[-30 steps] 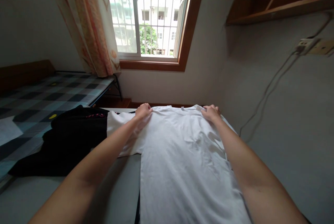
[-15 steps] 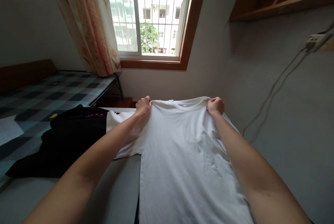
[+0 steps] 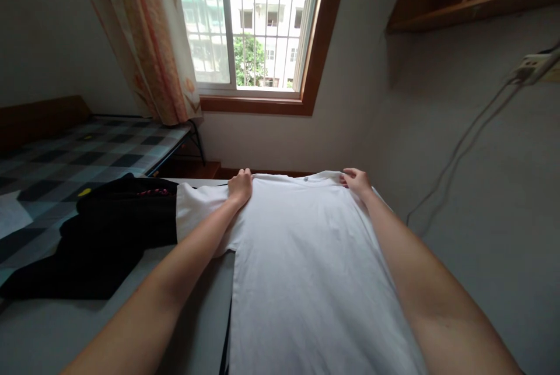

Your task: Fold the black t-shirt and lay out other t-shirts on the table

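From the head view, the only one I have, I see the white shirt (image 3: 297, 258) spread between the two hands and running from them toward the camera. The left hand (image 3: 240, 186) is curled closed on cloth at the shoulder, with a sleeve reaching past it to the black garment (image 3: 122, 217). The right hand (image 3: 357, 181) is at the opposite shoulder, just beside the collar, its fingers loosely bent at the edge; I can't tell whether it pinches any fabric. The pale tabletop (image 3: 199, 305) shows beside the shirt.
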Demonstrator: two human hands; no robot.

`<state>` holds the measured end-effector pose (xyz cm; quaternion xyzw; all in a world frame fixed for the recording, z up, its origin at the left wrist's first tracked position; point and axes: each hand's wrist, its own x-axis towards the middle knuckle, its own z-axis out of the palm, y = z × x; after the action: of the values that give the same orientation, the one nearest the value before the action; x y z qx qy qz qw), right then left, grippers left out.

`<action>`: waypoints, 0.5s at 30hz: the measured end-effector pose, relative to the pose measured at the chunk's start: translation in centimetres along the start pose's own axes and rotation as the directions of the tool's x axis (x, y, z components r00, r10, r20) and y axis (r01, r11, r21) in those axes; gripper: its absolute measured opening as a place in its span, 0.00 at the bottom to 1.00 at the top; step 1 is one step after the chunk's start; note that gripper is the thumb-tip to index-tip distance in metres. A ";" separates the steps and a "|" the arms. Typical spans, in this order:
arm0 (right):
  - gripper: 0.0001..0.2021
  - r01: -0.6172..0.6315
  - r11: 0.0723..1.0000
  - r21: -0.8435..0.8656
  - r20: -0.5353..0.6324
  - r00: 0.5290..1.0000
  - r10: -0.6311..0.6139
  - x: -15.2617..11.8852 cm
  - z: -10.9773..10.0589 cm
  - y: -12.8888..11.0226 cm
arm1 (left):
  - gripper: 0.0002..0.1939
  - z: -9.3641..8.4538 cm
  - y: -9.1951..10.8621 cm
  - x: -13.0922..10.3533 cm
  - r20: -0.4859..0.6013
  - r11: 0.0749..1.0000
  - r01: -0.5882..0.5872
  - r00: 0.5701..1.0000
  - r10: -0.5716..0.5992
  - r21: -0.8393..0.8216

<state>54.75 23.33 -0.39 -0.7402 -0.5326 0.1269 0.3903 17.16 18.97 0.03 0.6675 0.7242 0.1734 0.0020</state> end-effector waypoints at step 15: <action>0.06 -0.204 0.968 0.149 0.170 0.969 0.178 -0.9 -7.5 7.8 | 0.14 0.0 0.3 -0.1 -0.050 0.998 0.002 0.999 0.001 0.061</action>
<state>64.28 18.24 -1.23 -0.7412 -0.4751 0.2650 0.3934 17.49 18.86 0.07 0.6623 0.7293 0.1679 -0.0368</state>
